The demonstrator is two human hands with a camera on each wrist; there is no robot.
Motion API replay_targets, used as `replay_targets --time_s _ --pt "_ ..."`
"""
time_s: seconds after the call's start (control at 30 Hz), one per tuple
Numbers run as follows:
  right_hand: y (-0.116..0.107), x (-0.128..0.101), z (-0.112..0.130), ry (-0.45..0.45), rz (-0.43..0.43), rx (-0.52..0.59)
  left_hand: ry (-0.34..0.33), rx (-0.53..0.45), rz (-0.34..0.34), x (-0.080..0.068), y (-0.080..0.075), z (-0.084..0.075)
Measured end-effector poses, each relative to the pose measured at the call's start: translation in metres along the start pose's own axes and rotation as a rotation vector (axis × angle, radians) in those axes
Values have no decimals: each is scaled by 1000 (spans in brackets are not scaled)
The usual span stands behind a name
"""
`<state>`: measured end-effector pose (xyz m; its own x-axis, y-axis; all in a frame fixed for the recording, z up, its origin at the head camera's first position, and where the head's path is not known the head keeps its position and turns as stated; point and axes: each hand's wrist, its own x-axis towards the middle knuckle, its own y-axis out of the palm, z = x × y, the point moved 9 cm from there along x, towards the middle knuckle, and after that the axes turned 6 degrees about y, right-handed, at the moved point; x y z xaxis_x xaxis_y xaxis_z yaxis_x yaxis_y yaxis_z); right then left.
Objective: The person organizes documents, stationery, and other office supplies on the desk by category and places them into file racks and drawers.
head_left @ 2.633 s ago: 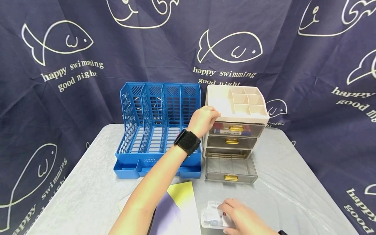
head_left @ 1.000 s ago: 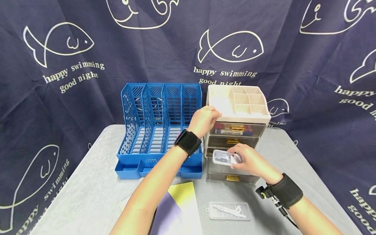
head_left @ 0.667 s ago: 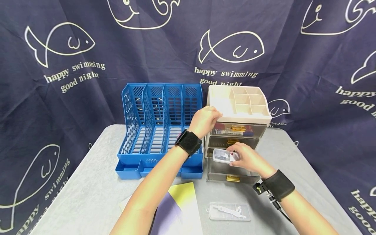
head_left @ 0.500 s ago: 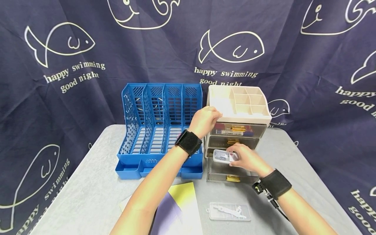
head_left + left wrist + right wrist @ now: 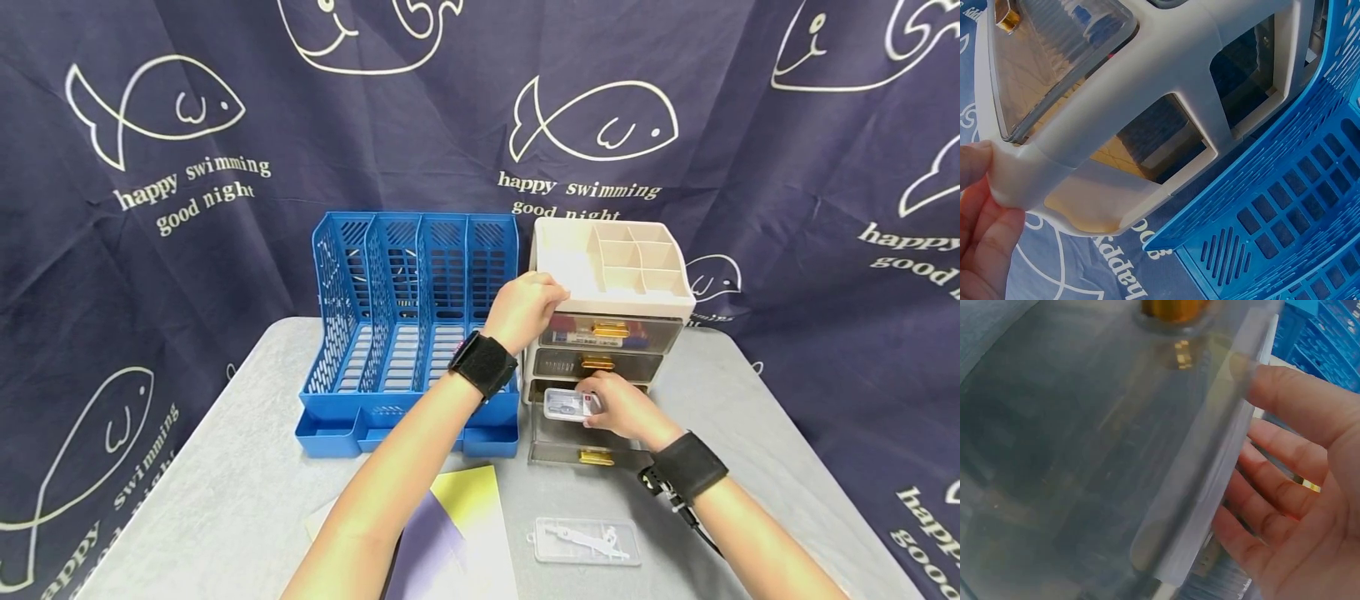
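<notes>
My left hand (image 5: pixel 521 310) grips the front left top corner of a cream desktop drawer organizer (image 5: pixel 622 305); thumb and fingers pinch that corner (image 5: pixel 1013 169) in the left wrist view. My right hand (image 5: pixel 626 410) holds a small clear plastic case (image 5: pixel 564 404) by its right end, thumb and fingers on opposite sides. Dark small items and a white label with a red mark show in the case. It is at the pulled-out smoky bottom drawer (image 5: pixel 551 452), inside its outline. Seen through the drawer front in the right wrist view, the case (image 5: pixel 1175 550) lies along the fingertips.
A clear case with a white drawing compass (image 5: pixel 588 542) lies on the grey table. Left of it are purple, yellow and white paper sheets (image 5: pixel 472 508), partly under my left forearm. A blue file rack (image 5: pixel 416 408) stands left of the organizer. Markers show in the top drawer (image 5: pixel 570 332).
My right hand has lifted the small case off the table, carried it up to the bottom drawer and lowered it slightly. The compass case beneath is now uncovered. My left hand keeps its grip.
</notes>
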<state>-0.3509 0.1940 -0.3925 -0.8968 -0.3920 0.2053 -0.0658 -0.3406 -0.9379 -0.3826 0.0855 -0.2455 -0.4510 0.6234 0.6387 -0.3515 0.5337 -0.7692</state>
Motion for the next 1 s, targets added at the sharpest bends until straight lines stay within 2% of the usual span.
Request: replay_targets --time_s 0.73,1.0 --pt "32 3 -14 61 142 2 2 -20 -16 -1 -1 0" --pt "40 2 -21 79 146 35 -7 -17 -12 -1 -2 0"
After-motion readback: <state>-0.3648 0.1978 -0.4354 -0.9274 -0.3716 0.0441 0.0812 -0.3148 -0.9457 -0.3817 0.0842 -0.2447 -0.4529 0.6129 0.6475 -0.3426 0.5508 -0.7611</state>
